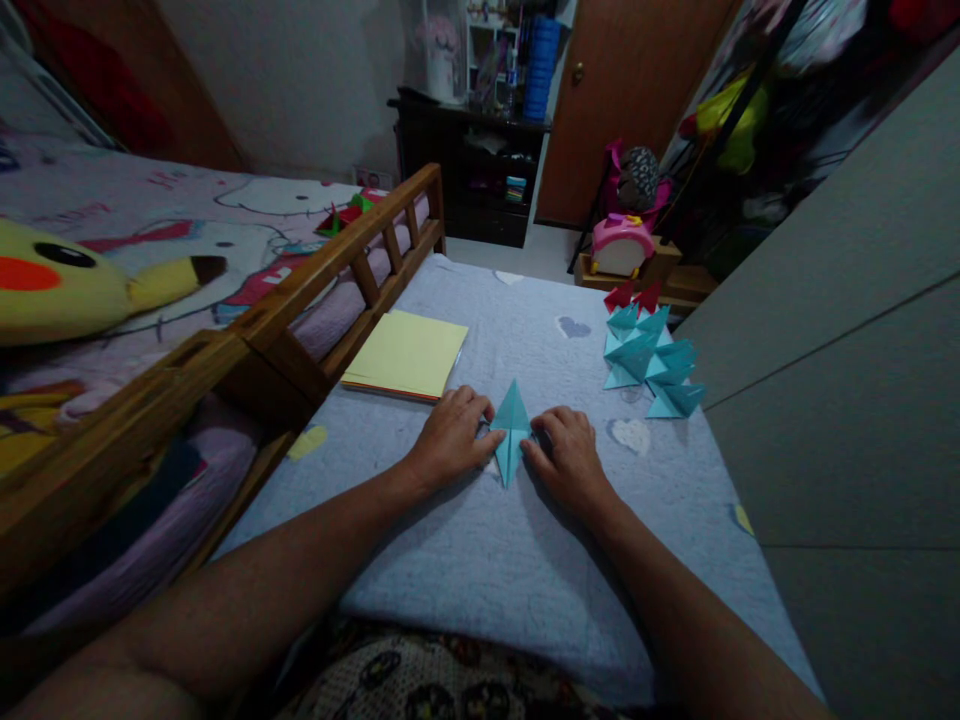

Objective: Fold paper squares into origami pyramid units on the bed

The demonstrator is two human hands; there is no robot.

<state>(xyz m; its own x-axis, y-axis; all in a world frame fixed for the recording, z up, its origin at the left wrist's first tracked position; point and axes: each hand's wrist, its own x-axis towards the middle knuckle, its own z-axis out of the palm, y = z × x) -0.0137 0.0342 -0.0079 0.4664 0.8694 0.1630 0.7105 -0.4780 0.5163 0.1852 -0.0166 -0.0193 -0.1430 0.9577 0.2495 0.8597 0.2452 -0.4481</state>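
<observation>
A light blue origami paper [513,430], folded into a long diamond with a crease down its middle, lies flat on the cloth-covered surface [420,560]. My left hand [455,432] has thumb and fingers closed at its left corner. At the right corner, my right hand [568,452] grips the edge in the same way. Beyond my left hand sits a stack of square paper [409,352], pale yellow on top with other colours at its edge. Several folded blue paper pieces [637,345] stand in a cluster at the right, with red folded paper [634,296] behind them.
A wooden bed rail [315,275] runs along the left, with a bed and a yellow plush toy [67,285] beyond it. Pale cabinet panels [847,380] border the right side. Further back are a dark shelf unit [472,170], a pink toy [621,245] and a door [630,90].
</observation>
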